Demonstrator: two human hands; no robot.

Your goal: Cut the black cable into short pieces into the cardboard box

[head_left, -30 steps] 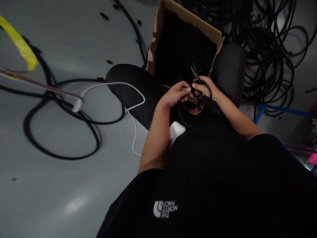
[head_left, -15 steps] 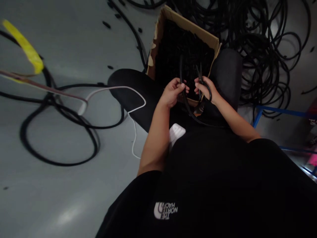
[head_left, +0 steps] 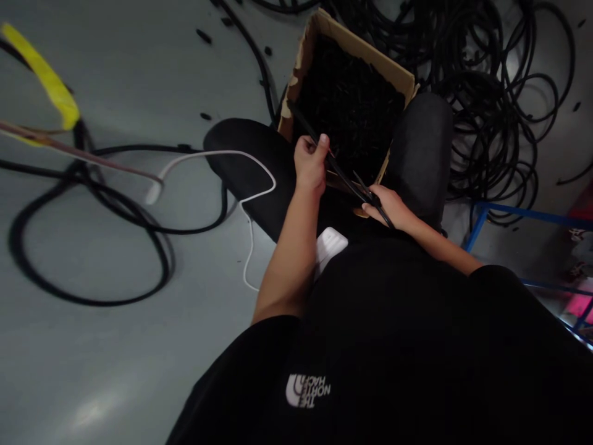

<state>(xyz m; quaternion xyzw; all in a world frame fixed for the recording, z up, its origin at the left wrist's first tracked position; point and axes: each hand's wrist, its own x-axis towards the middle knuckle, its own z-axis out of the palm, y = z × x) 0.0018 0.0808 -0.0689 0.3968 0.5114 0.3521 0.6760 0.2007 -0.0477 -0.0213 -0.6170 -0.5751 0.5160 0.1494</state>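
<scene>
My left hand (head_left: 311, 162) is closed round a black hose (head_left: 340, 173) that slants from the upper left down toward my lap. Lower and to the right, my right hand (head_left: 386, 204) grips black-handled scissors (head_left: 370, 195), whose blades point up and left beside the hose. Whether my right fingers also hold the hose I cannot tell. Both hands are at the near side of a cardboard box (head_left: 365, 43) between my knees. Many short black pieces (head_left: 354, 105) fill the box.
Coiled black hoses (head_left: 491, 111) lie on the floor at the upper right. A large hose loop (head_left: 88, 301) and a white cable (head_left: 252, 201) are at the left. A blue frame (head_left: 532, 213) stands at the right. Something white (head_left: 331, 242) rests on my lap.
The hose has tilted from nearly upright to slanting up to the left. My left hand has shifted slightly left, while my right hand with the scissors has moved down, closer to the hose.
</scene>
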